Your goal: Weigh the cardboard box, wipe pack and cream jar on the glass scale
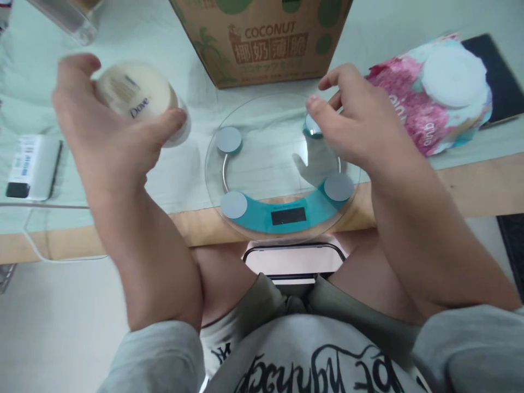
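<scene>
My left hand (117, 128) grips a round cream-coloured Dove jar (137, 93) by its sides, lid facing up, to the left of the scale. A round glass bathroom scale (270, 164) with a teal band and a dark display (289, 216) lies before me; its front rim reaches past the table edge. Over the scale's right rear part is my right hand (347, 112), fingers curved and apart with nothing between them. Whether its fingertips touch the glass I cannot tell.
Behind the scale stands a cardboard box (268, 46) marked COCONUT. A pink-and-white soft pack with a white lid (454, 73) rests at right, partly over a dark flat object (501, 76). A white power bank-like block (35, 166) and a cable (41, 254) are at left.
</scene>
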Action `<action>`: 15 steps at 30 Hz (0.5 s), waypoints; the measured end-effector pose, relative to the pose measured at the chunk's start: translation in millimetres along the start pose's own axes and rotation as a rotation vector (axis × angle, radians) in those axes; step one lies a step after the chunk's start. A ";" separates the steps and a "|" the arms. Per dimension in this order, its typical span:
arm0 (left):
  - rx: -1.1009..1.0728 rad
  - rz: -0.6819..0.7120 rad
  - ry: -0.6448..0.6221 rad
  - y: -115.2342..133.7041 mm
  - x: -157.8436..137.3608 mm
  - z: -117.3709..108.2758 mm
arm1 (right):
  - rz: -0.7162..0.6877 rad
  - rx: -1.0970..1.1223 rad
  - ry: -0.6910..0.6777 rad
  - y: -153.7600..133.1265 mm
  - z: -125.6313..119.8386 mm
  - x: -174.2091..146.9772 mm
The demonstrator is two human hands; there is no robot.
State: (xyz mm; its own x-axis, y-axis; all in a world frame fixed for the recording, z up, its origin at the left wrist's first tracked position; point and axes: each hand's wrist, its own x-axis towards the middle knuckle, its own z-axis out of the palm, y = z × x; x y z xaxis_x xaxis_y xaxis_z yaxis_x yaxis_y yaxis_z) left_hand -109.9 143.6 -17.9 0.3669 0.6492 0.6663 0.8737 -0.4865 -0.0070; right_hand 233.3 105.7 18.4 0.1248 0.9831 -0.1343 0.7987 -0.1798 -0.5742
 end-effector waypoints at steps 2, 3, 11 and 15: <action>-0.111 -0.174 -0.089 37.3 20.8 -14.8 | 0.002 0.033 0.025 3.2 -2.3 1.7; -0.229 -0.109 -0.181 57.3 30.1 -18.3 | 0.000 0.049 0.036 4.9 -2.9 2.6; -0.660 -0.184 -0.495 167.1 50.0 -6.1 | -0.095 0.132 0.087 15.0 -4.0 5.1; -0.806 -0.103 -0.568 149.3 46.5 4.6 | -0.226 0.070 0.065 24.6 3.8 10.3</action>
State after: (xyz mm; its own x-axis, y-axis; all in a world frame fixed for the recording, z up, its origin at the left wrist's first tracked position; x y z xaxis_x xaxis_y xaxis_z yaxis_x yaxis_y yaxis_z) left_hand 39.1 103.8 8.6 0.5844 0.7920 0.1770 0.5086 -0.5274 0.6806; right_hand 252.0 111.3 -0.1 -0.0132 0.9984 0.0551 0.7685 0.0454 -0.6382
